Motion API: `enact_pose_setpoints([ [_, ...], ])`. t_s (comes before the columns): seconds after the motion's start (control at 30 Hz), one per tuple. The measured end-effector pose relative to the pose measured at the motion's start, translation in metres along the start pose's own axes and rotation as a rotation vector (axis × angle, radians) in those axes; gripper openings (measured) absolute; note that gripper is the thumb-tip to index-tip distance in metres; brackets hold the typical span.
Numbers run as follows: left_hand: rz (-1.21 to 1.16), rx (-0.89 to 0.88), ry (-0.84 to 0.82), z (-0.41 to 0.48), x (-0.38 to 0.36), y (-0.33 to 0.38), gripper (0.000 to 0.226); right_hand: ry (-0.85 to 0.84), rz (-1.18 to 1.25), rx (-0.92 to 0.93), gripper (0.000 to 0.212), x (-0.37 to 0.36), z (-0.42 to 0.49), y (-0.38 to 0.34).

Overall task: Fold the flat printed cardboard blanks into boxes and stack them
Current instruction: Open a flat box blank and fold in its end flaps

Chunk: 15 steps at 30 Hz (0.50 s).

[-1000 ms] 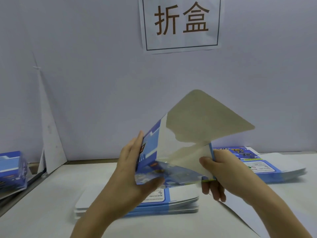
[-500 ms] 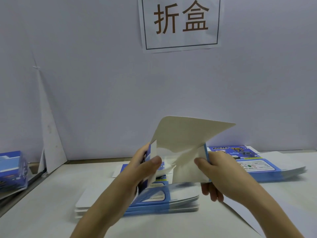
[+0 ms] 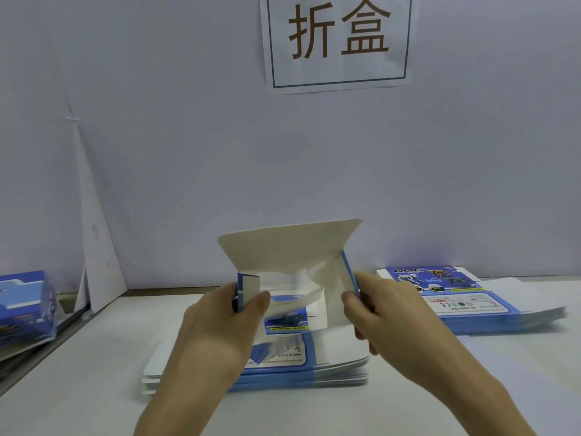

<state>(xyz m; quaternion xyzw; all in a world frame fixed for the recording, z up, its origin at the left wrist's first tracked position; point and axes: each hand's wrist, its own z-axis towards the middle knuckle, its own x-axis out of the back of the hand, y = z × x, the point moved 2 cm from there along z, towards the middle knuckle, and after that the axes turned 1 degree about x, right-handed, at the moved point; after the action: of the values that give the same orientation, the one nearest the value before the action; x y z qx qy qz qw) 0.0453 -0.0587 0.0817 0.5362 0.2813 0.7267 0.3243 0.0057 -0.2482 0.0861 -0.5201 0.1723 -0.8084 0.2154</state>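
Cardboard blank (image 3: 292,247), half opened into a sleeve, hangs over the worktop (image 3: 94,372) between my hands. My left hand (image 3: 220,325) pinches its left wall, and my right hand (image 3: 386,313) keeps a closed grip on its blue right edge. Directly below lies a stack of flat blanks (image 3: 339,366). A second stack (image 3: 471,300) lies farther right, a folded box (image 3: 25,306) far left, and a wall sign (image 3: 338,39) behind.

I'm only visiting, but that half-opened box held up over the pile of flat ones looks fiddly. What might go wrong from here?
1. The left hand and right hand pinch the half-opened box only at its two sides; an uneven squeeze might crease it or collapse it flat.
2. It hangs just above the stack of flat blanks, its sheets slightly fanned; a slip could knock them askew.
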Motion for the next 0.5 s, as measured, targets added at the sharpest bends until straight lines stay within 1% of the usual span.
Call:
enact_pose_setpoints([
  [0.07,-0.028,0.065,-0.019,0.005,0.005,-0.005,0.026,-0.052,-0.018,0.038,0.028,-0.001,-0.002,-0.002],
  [0.1,0.007,0.091,-0.008,0.006,0.007,-0.007,0.028,-0.076,-0.009,0.055,0.026,-0.003,-0.003,-0.003],
  [0.17,0.268,0.057,0.060,0.007,0.007,-0.008,0.030,-0.107,0.008,0.052,0.019,-0.009,-0.003,-0.005],
  [0.2,0.367,0.038,0.132,0.006,0.007,-0.007,0.028,-0.111,-0.003,0.035,0.016,-0.013,-0.003,-0.006],
  [0.27,0.416,0.029,0.209,0.001,0.006,0.000,0.028,-0.102,-0.055,-0.017,0.015,-0.017,-0.001,-0.005],
  [0.33,0.467,0.016,0.194,-0.004,0.003,0.005,0.033,-0.086,-0.058,-0.049,0.014,-0.017,0.001,-0.004],
  [0.37,0.471,0.000,0.209,-0.005,0.002,0.004,0.035,-0.074,-0.032,-0.039,0.013,-0.016,0.000,-0.003],
  [0.43,0.440,-0.112,0.253,-0.005,0.001,0.003,0.037,-0.075,0.088,-0.057,0.004,-0.013,-0.002,-0.001],
  [0.47,0.366,-0.176,0.271,-0.007,0.002,0.003,0.035,-0.076,0.172,-0.089,0.011,-0.011,-0.003,0.000],
  [0.5,0.219,-0.229,0.280,-0.008,0.001,0.003,0.027,-0.070,0.264,-0.130,0.016,-0.009,-0.003,0.002],
])
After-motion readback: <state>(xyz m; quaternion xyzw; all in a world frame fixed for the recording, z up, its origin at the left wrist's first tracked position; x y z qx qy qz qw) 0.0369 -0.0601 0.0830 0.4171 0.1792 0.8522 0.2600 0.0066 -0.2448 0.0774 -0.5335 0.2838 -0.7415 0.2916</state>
